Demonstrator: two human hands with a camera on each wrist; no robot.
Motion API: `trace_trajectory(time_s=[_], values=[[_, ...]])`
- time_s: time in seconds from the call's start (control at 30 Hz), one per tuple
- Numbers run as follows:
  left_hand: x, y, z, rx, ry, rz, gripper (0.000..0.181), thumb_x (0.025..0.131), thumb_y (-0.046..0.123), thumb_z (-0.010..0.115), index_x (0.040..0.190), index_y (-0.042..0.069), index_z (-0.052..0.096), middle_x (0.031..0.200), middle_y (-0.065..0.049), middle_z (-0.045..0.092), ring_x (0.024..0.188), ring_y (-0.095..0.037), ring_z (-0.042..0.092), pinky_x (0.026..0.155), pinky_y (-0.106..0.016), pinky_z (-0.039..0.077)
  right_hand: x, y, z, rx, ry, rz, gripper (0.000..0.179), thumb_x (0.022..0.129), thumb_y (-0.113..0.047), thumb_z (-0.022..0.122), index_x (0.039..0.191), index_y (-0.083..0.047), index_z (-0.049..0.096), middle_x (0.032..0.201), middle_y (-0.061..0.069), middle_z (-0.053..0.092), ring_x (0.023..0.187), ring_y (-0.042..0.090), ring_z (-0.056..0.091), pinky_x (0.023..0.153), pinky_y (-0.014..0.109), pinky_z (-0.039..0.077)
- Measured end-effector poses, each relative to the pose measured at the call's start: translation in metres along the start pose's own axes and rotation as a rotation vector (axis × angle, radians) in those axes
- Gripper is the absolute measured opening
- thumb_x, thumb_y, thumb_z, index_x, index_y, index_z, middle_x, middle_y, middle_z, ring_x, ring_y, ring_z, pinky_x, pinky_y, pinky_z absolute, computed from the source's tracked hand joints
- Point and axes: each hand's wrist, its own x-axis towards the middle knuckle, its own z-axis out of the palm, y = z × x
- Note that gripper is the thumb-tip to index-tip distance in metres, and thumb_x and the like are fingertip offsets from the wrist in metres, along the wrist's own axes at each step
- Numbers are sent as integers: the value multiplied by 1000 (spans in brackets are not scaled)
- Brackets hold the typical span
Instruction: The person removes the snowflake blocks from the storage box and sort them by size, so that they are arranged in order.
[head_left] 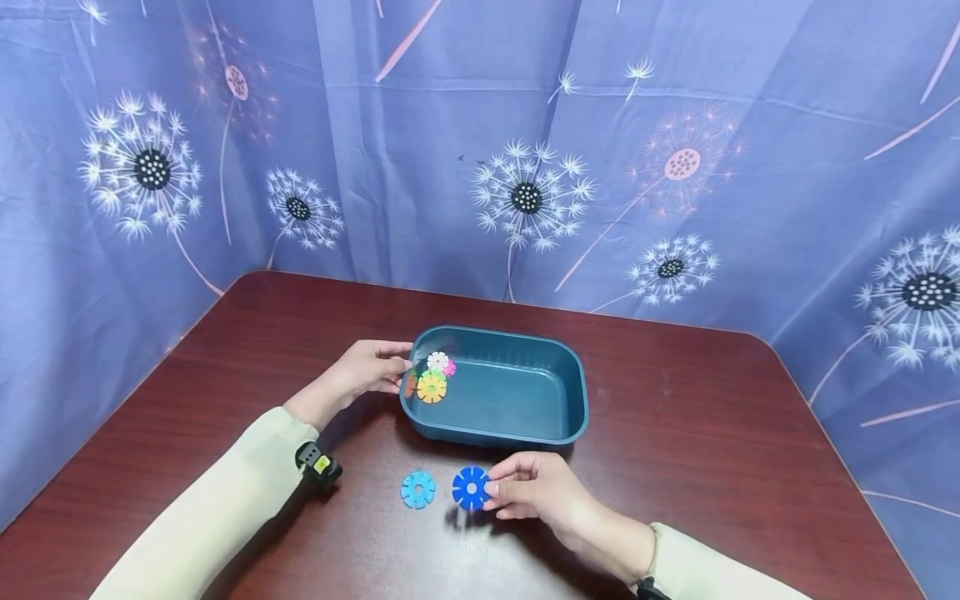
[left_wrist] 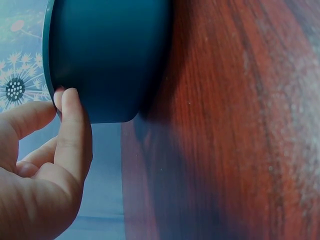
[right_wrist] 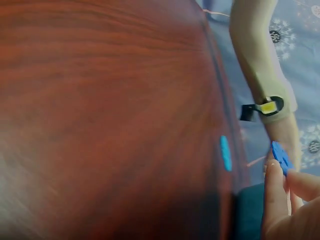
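Near the middle of the table stands a dark teal plastic basin [head_left: 517, 400]. My left hand [head_left: 367, 367] pinches its left rim between thumb and fingers, also seen close by the basin wall [left_wrist: 110, 60] in the left wrist view. In front of the basin, my right hand [head_left: 543, 492] holds a dark blue notched disc [head_left: 471, 488] by its edge, just above the table. A light blue notched disc [head_left: 418, 489] lies on the table to its left. Inside the basin's left end are several discs, among them a yellow one [head_left: 431, 387] and a white one [head_left: 438, 361].
The brown wooden table [head_left: 712, 433] has rounded far corners. A blue curtain [head_left: 450, 125] with dandelion prints hangs behind and beside it. A wrist camera [head_left: 318, 465] is strapped on the left sleeve.
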Motion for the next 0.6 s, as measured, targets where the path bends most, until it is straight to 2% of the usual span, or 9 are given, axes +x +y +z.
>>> trace_trajectory(time_s=[0.17, 0.4, 0.6], values=[[0, 0, 0, -5, 4, -13, 53, 99, 6, 62, 149, -4, 49, 82, -5, 71, 69, -6, 65, 69, -21, 63, 2, 13, 4, 9, 19, 30, 25, 91, -2, 71, 109, 14, 67, 89, 6, 79, 74, 7, 74, 70, 23, 63], [-1, 3, -1, -6, -11, 19, 54, 100, 6, 60, 150, -7, 45, 79, -3, 70, 69, -5, 64, 68, -18, 62, 10, 25, 9, -9, 66, 61, 23, 91, 1, 70, 109, 15, 67, 87, 7, 79, 71, 6, 73, 67, 21, 63], [-1, 3, 0, -3, -13, 18, 54, 100, 5, 60, 150, -8, 45, 81, -4, 70, 70, -5, 64, 68, -19, 62, 14, 29, 10, -14, 83, 77, 23, 91, 1, 69, 109, 15, 67, 87, 10, 79, 70, 6, 73, 66, 22, 63]])
